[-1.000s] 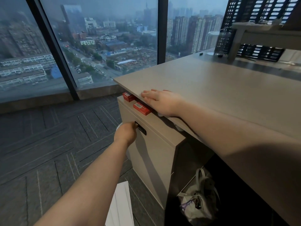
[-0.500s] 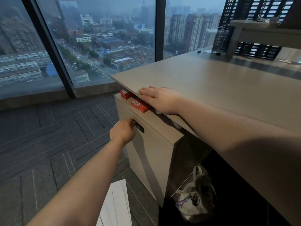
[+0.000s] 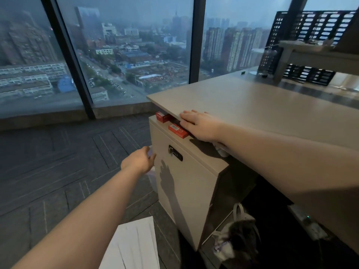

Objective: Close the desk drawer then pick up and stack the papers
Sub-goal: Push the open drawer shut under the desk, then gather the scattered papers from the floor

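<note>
- Left hand (image 3: 138, 161), fingers loosely spread, hovers empty beside the drawer front (image 3: 180, 183).
- Right hand (image 3: 200, 124) lies flat, open, on the desk (image 3: 262, 109) edge.

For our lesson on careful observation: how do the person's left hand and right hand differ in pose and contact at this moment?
The left hand hangs in the air beside the cabinet front, apparently touching nothing; the right hand lies on the desk edge. The left hand is low, fingers loosely curled; the right hand is higher, fingers flat and spread. Both are empty, with bare forearms.
</note>
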{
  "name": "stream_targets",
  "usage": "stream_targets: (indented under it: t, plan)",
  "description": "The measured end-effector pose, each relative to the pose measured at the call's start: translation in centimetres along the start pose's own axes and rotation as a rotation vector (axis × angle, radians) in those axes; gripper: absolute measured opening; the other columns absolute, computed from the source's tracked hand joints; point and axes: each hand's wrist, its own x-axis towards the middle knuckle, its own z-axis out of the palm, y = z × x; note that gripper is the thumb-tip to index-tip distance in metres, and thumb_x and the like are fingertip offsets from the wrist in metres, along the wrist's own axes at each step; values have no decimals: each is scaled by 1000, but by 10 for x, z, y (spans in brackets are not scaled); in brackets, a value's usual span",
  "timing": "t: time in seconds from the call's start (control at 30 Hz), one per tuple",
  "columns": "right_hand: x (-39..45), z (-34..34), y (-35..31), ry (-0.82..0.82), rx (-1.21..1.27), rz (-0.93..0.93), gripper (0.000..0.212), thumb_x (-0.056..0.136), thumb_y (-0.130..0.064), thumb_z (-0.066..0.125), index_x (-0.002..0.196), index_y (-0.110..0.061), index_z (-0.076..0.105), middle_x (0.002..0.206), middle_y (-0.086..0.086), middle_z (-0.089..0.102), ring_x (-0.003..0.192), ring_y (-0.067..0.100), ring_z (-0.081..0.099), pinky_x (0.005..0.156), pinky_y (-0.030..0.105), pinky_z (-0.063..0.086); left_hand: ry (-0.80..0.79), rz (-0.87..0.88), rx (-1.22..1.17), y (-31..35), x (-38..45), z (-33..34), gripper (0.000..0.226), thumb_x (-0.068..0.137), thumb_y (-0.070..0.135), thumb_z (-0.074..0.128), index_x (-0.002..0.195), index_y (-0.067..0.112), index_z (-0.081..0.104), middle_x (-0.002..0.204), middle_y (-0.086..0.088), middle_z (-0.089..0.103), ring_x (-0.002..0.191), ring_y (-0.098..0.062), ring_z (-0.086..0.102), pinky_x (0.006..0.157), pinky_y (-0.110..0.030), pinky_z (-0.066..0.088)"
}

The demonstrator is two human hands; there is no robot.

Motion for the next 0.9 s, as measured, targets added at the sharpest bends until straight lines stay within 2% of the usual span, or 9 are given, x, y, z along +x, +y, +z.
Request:
stream_targets:
  t: [0.1, 0.2, 0.3, 0.43, 0.53, 0.67, 0.8, 0.9]
  plan:
    - [0, 12, -32, 31, 2, -98, 46, 99, -38, 32, 145, -29, 36, 153, 0, 37, 141, 21, 33, 117, 42, 20, -6, -80, 4, -50, -13, -10, 54, 94, 51, 35, 138, 20, 42, 140, -7, 53, 123, -29, 53, 96, -42, 47]
    - [12, 40, -69, -9, 23, -188, 45, 100, -35, 35, 144, -24, 40, 155, 1, 35, 146, 18, 23, 117, 35, 18, -16, -123, 16, -100, -23, -11, 55, 95, 50, 35, 141, 22, 39, 144, -8, 49, 128, -30, 50, 101, -43, 45]
    - [45, 89, -94, -99, 50, -205, 47, 99, -38, 36, 144, -24, 39, 152, -1, 40, 147, 16, 21, 118, 35, 21, 0, -171, 10, -147, -19, 2, 52, 95, 47, 35, 140, 21, 42, 143, -9, 49, 128, -31, 50, 101, -43, 45]
    - [87, 188, -107, -252, 102, -112, 50, 97, -43, 38, 143, -23, 41, 146, 5, 48, 136, 24, 42, 112, 38, 32, -86, -278, -23, -217, -7, 50, 53, 94, 46, 36, 139, 18, 42, 142, -12, 49, 128, -34, 49, 101, -45, 44]
    - [105, 279, -105, -341, 181, -13, 48, 95, -40, 44, 139, -19, 46, 138, 8, 56, 128, 26, 51, 108, 36, 38, -145, -399, -69, -271, -4, 104, 57, 92, 49, 39, 141, 18, 39, 144, -13, 47, 128, -35, 49, 102, -46, 44]
    - [113, 392, -87, -487, 292, 156, 54, 93, -42, 48, 139, -14, 45, 138, 9, 56, 127, 27, 51, 106, 32, 39, -262, -542, -86, -326, -15, 180, 56, 88, 52, 42, 135, 21, 44, 140, -14, 50, 122, -38, 53, 101, -47, 45]
    - [110, 477, -62, -607, 362, 290, 60, 93, -39, 51, 142, -7, 39, 141, 17, 51, 128, 32, 50, 106, 33, 39, -355, -622, -52, -357, -23, 247, 58, 88, 53, 42, 139, 26, 40, 145, -13, 44, 130, -39, 45, 106, -48, 40]
    - [106, 519, -43, -673, 347, 341, 55, 96, -33, 49, 142, -6, 36, 144, 20, 46, 131, 30, 46, 95, 20, 47, -380, -659, -45, -369, -25, 286, 62, 88, 52, 42, 145, 29, 32, 151, -11, 38, 136, -37, 39, 109, -49, 36]
